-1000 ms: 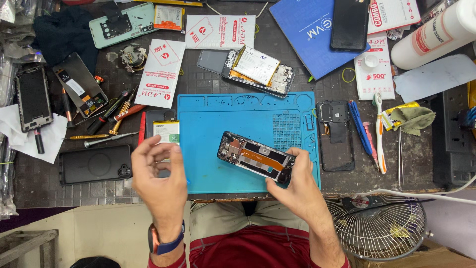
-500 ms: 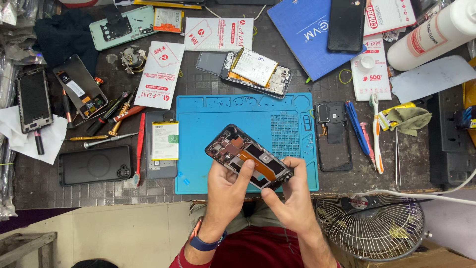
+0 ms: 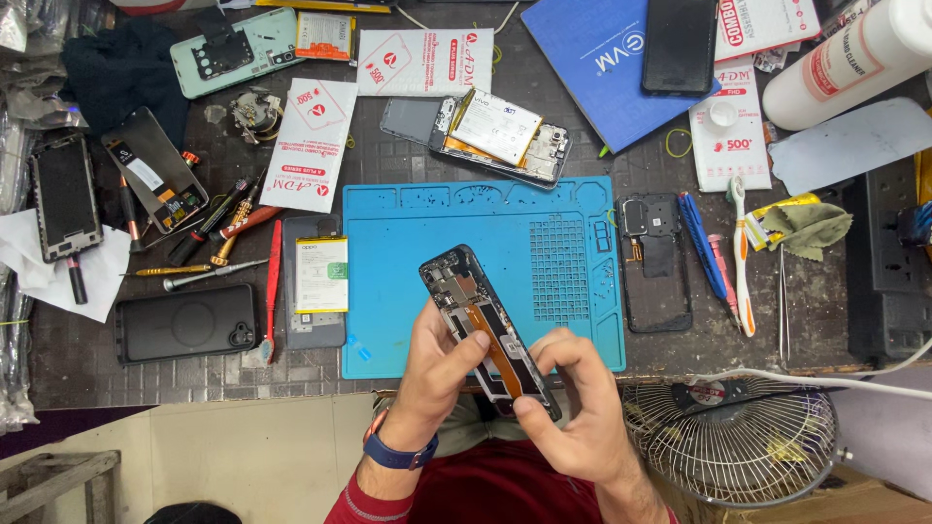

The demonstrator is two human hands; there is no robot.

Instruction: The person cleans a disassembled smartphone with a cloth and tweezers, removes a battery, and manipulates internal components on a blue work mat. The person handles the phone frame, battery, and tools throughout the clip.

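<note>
Closest in, both hands lift an opened phone (image 3: 488, 330) off the counter, tilted so its bare insides with the orange ribbon cable face up. The left hand (image 3: 437, 374) wraps its fingers around the near-left edge, thumb pressing onto the inner frame; the right hand (image 3: 573, 408) pinches the lower end shut between thumb and fingers, steadying it. Just beyond lies the blue work mat (image 3: 544, 243), a clean flat spot for parts. Left of it sit a battery (image 3: 321, 275) and screwdrivers (image 3: 209, 257), within easy reach. Farther back rests another opened phone (image 3: 500, 136).
</note>
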